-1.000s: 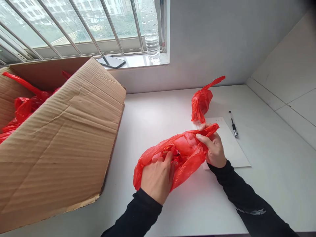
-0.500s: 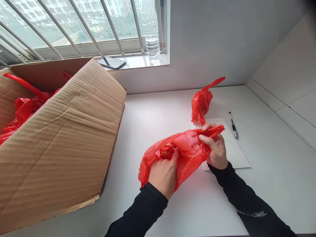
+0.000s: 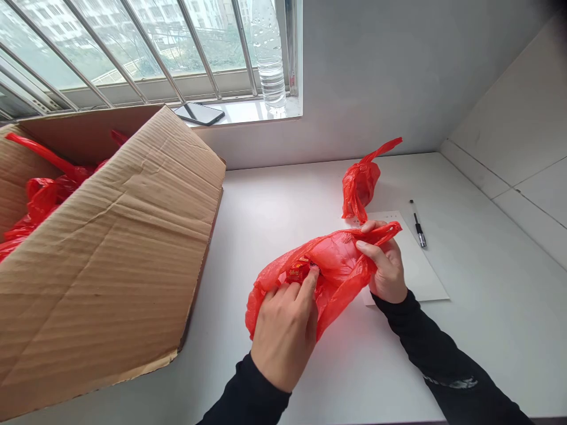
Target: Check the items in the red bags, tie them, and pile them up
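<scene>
"How far along?"
"Red bag [image 3: 339, 251] open over the table [image 3: 274, 200], red packet [image 3: 296, 271] inside, not yet out. Right hand [image 3: 388, 268] clamps the bag; left hand [image 3: 286, 330] inside, grip I can't tell."

On your left, the cardboard box [image 3: 119, 254] blocks you; a bare strip of table [image 3: 224, 277] between it and your left hand [image 3: 286, 327] lets you pass. The bunched red bag [image 3: 361, 184] stands beyond your right hand [image 3: 386, 268]; right of the pen [image 3: 418, 225] you have room.
</scene>
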`<state>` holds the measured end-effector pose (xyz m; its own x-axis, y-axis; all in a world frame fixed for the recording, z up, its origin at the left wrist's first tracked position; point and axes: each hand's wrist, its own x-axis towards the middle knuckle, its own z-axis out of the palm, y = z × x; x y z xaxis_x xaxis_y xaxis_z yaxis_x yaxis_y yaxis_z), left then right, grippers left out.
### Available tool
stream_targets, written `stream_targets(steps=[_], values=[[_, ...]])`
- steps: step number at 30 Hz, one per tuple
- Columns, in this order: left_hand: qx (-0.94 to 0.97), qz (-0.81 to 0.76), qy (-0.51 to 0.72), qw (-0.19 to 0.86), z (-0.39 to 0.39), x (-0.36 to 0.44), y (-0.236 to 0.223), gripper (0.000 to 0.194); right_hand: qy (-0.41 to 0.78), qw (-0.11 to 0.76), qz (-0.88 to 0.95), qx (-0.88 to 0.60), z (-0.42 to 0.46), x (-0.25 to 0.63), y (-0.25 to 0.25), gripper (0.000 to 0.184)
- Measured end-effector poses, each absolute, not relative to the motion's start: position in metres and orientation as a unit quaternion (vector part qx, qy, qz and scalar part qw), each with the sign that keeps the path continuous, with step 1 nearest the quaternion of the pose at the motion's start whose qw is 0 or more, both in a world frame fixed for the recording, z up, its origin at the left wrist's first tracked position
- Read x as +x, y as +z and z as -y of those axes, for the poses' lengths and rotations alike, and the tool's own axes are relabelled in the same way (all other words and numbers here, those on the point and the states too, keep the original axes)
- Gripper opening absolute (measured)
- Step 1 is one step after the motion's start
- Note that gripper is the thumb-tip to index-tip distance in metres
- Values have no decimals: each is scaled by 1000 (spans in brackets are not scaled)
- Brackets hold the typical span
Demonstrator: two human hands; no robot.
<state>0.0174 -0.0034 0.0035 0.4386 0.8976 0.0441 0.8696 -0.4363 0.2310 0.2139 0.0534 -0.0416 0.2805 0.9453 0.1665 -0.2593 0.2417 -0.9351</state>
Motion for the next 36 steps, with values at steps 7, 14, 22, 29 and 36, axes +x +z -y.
stream_targets(steps=[7,14,22,29,36], values=[[857,-514,5,-30,10,-7,8,73,468,691,381,-397,-55,212,-43,12],[850,-515,-84,75,-2,-12,23,79,466,679,383,-417,-56,214,-54,15],[855,-494,-154,42,-5,-16,26,72,475,654,390,-441,-54,212,-58,14],[881,-472,-2,13,4,-22,40,61,388,623,448,-510,-67,206,-20,27],[796,-399,443,107,-1,-7,69,54,379,505,610,-480,-83,196,66,24]])
